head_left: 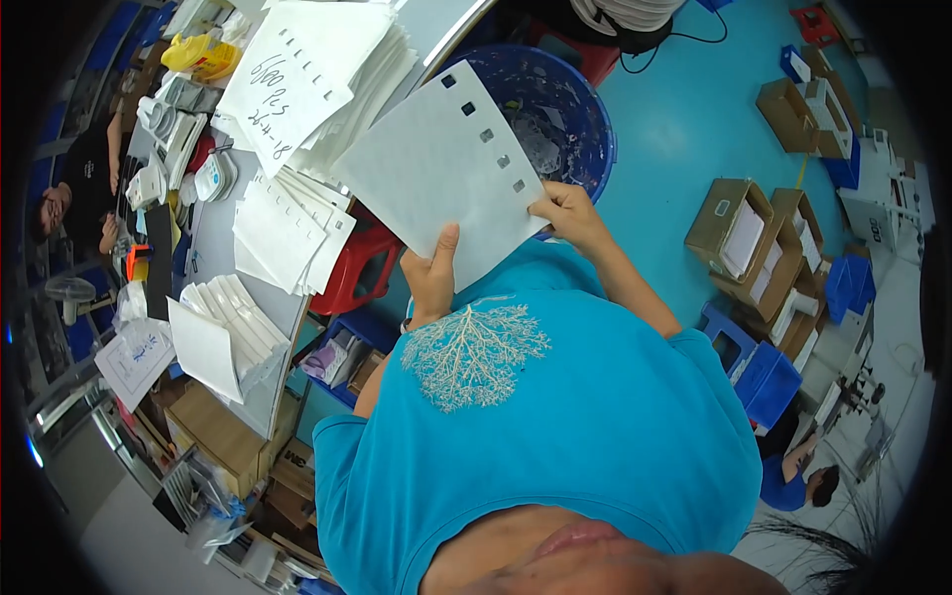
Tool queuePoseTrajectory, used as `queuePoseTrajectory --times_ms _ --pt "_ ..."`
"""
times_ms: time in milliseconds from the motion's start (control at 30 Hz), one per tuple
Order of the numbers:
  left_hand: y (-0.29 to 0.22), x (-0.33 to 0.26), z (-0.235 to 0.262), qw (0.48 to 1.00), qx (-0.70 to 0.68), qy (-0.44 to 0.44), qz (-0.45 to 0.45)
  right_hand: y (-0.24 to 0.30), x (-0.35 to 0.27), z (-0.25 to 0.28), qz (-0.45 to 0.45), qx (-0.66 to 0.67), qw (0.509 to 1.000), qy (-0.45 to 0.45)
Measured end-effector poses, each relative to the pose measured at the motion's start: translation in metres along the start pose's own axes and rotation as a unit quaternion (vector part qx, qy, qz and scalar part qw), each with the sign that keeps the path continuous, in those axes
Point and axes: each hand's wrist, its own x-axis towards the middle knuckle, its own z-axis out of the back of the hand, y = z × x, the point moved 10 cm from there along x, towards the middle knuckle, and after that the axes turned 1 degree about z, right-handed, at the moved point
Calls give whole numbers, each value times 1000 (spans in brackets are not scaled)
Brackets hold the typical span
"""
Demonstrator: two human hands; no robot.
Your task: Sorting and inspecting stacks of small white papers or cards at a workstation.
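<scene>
A white sheet (431, 164) with a row of square cut-outs near its right edge is held tilted in front of my chest. My left hand (431, 280) grips its near edge, thumb on top and the other fingers mostly hidden beneath. At the near right corner, my right hand (572, 215) pinches the sheet between thumb and fingers. Beyond the sheet stands a round blue bin (601, 109) with clear plastic scraps inside. On the table to the left lies a tall stack of similar white sheets (307, 84) with handwriting on top, and a smaller fanned pile (288, 233) nearer me.
The grey table (213, 253) also carries a row of white packets (233, 322) and a yellow container (201, 57). A red stool (357, 266) and a blue crate (342, 352) sit below its edge. Cardboard boxes (729, 228) stand on the right. Other people work at far left and lower right.
</scene>
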Motion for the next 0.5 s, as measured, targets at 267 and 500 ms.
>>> queuePoseTrajectory --times_ms 267,500 --pt "22 -7 9 979 -162 -33 115 17 -11 -13 -50 175 960 215" --pt "15 -3 26 978 -190 -19 85 20 -7 -47 -47 273 942 189"
